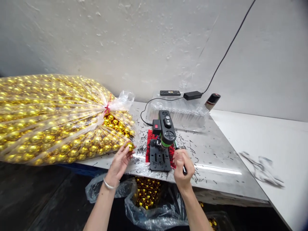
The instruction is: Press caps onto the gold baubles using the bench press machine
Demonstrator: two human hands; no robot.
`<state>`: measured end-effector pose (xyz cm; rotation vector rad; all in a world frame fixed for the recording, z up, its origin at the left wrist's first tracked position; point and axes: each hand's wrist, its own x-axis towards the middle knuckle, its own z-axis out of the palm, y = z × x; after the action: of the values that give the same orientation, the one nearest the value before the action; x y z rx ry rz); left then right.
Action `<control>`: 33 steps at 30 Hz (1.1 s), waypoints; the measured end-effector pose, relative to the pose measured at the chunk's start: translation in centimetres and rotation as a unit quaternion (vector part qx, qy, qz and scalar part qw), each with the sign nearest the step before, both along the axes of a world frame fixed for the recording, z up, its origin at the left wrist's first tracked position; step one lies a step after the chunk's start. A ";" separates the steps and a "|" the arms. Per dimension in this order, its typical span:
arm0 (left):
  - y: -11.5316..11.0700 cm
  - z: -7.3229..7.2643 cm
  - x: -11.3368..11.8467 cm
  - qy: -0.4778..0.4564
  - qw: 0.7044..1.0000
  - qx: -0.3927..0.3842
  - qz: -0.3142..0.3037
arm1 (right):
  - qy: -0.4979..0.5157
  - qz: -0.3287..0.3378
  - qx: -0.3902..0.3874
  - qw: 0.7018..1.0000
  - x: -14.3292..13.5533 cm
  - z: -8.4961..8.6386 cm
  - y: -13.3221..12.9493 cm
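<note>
My left hand (120, 163), with a silver bangle at the wrist, holds a shiny gold ball (130, 146) at its fingertips near the mouth of a large clear bag (99, 119) full of such balls. The fingers of my right hand (183, 166) are wrapped around a black handle (184, 170), whose thin shaft reaches up beside a small black bench machine (167, 130). That machine has fan grilles, a green ring and a red switch. Its slotted black base plate (160, 160) lies between my hands on a red mat (147, 154).
Black shreds litter the metal tabletop (216, 154). Behind the machine are clear plastic trays (187, 117), a power adapter (192, 95), a black remote-like item (170, 92) and a can (212, 101). Below the front edge hangs an open plastic bag (156, 218) with gold balls. White gloves (263, 170) lie right.
</note>
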<state>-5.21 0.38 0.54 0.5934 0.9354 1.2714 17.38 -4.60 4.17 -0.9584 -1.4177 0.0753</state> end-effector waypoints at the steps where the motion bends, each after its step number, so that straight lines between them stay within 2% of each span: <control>1: -0.6 -0.3 0.5 -0.027 0.999 -0.020 -0.014 | 0.000 0.000 -0.001 1.000 0.0 0.0 0.0; 4: -1.7 -1.0 2.0 -0.071 0.995 -0.068 -0.036 | -0.004 -0.009 -0.008 1.000 0.0 0.0 -0.1; 8: -1.9 -1.7 3.7 -0.075 0.992 -0.084 -0.052 | -0.008 -0.020 -0.012 1.000 -0.1 0.1 -0.2; 14: -1.4 -1.7 5.0 -0.058 0.985 -0.137 -0.083 | -0.008 -0.014 -0.009 1.000 -0.1 0.2 -0.2; 18: -0.9 -1.2 4.8 -0.035 0.988 -0.122 -0.094 | -0.009 -0.013 -0.008 1.000 -0.1 0.3 -0.3; 22: -0.5 -1.0 4.8 -0.050 0.986 -0.141 -0.073 | -0.020 -0.017 -0.008 1.000 0.1 0.9 -0.1; 28: -0.1 -1.7 6.0 0.006 0.993 -0.086 -0.079 | -0.077 0.001 0.014 0.997 1.3 2.9 0.9; 33: 0.2 -2.2 7.5 0.049 0.993 -0.064 -0.090 | -0.086 -0.001 0.009 0.996 1.4 3.4 1.0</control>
<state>2.26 0.55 -1.70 0.6296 1.0129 1.0210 18.80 -3.61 7.56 -0.9709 -1.5723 -0.0224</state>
